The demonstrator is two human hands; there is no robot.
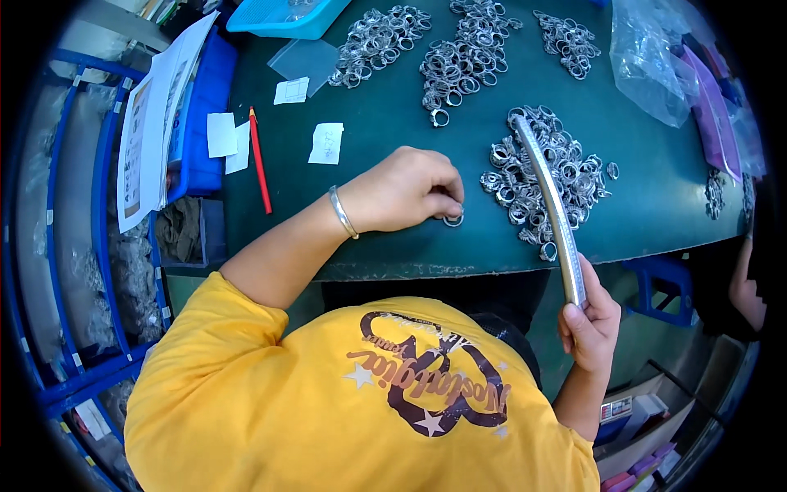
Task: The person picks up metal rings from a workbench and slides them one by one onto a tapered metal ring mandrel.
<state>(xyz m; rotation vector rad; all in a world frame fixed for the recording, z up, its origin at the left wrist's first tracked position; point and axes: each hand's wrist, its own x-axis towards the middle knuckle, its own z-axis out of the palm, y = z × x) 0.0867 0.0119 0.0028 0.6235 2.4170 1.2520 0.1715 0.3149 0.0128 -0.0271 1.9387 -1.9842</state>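
Observation:
My left hand (407,190), a silver bangle on its wrist, is closed with thumb and fingertips on a silver ring (456,220) low over the green table near its front edge. In my right hand (592,321) is a long tapered metal ring mandrel (548,190) with marks along it, gripped at its thick near end. The mandrel slants away from me, passing above a loose pile of silver rings (584,176) and hiding part of it. No ring shows clearly on the mandrel.
More ring heaps (381,41) lie at the back of the green table (369,111). To the left are a red pen (260,160), paper slips (326,143) and a blue bin (205,107). Plastic bags (652,61) sit at the right. Another person's arm (744,283) shows at the right edge.

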